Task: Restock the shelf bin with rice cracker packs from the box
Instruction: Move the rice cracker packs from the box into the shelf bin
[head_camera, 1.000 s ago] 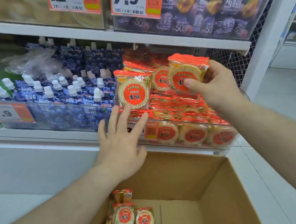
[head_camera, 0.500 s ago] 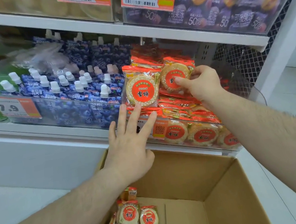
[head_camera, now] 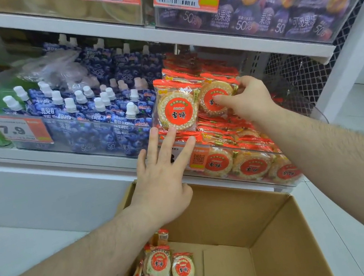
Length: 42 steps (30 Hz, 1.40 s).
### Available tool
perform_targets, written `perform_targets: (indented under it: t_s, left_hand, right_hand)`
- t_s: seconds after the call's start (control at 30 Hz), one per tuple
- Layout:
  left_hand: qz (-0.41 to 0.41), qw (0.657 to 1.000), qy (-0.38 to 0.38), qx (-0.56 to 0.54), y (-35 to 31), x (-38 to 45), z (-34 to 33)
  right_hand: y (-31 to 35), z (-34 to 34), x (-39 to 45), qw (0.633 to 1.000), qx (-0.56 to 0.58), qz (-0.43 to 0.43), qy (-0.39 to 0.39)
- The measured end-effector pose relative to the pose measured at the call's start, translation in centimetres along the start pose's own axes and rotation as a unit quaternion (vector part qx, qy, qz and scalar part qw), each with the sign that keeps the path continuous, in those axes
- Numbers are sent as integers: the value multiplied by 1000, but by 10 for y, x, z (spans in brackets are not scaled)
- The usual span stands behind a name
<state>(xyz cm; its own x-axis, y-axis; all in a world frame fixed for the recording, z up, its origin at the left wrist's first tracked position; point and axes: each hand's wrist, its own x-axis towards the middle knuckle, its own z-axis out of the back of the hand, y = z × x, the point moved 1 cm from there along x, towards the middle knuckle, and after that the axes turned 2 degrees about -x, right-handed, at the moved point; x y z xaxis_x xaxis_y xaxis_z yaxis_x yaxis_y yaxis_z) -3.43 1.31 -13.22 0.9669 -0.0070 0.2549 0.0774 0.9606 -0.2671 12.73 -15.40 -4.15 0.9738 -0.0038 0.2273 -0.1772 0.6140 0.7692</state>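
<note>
Most of the job looks done: shelf bin (head_camera: 281, 154) is heaped with rice cracker packs (head_camera: 251, 166), stacked flat up to the clear front wall and above it, with two more standing upright on top at the back. Box (head_camera: 275, 240) sits directly below the shelf, flaps open, mostly bare cardboard. Roughly five packs left in box (head_camera: 157, 264), bunched at its left side; part of that pile is hidden behind my forearm, so the count is not exact. Judgement: a few more trips and the box is empty, though bin headroom is getting tight.

Right hand (head_camera: 250, 100) is up at the bin, thumb and fingers pinching the right upright pack (head_camera: 212, 99) by its front face and right edge, seating it next to the left upright pack (head_camera: 177, 110). The two packs stand side by side, touching or nearly so.

Left hand (head_camera: 162, 184) is flat, fingers straight and spread, holding nothing. Its fingertips (head_camera: 171, 131) reach the foot of the left upright pack and the bin's front edge, apparently steadying things; whether they actually press on the pack I can't tell.

Blueberry pouches (head_camera: 101, 117) fill the bin to the left.
</note>
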Motion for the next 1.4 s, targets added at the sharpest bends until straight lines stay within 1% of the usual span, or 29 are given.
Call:
perform_targets:
  t_s: [0.1, 0.23, 0.33, 0.43, 0.5, 0.63, 0.73, 0.83, 0.97, 1.07, 1.2, 1.4]
  left_hand:
    - [1, 1000, 2, -1, 0, 0, 0]
    - [-8, 1000, -1, -4, 2, 0, 1]
    - [-12, 1000, -3, -3, 4, -1, 1]
    - [-9, 1000, -1, -2, 3, -1, 1]
    - [-6, 1000, -3, -5, 2, -1, 1]
    - [-3, 1000, 1, -11, 0, -1, 0]
    - [1, 1000, 7, -15, 0, -1, 1]
    - [1, 1000, 8, -19, 0, -1, 1]
    - [1, 1000, 11, -18, 0, -1, 1]
    - [2, 1000, 11, -18, -2, -1, 1]
    - [-2, 1000, 12, -15, -2, -1, 3]
    - [-11, 1000, -7, -15, 0, -2, 4]
  right_hand:
    - [6, 0, 0, 1000, 0, 14, 17]
    - [12, 14, 6, 999, 14, 1, 39]
    - [11, 25, 10, 998, -33, 22, 58]
    - [8, 20, 9, 996, -46, 12, 80]
    - [6, 14, 7, 995, -55, 10, 77]
    - [6, 4, 2, 997, -38, 3, 61]
    - [6, -2, -5, 999, -40, -5, 13]
    - [3, -7, -7, 998, -20, -43, -35]
    - [4, -17, -8, 994, -69, -41, -69]
    - [6, -18, -12, 994, -72, -44, -70]
    - [7, -11, -20, 996, -44, -60, -43]
    - [8, -2, -29, 996, -59, -41, -43]
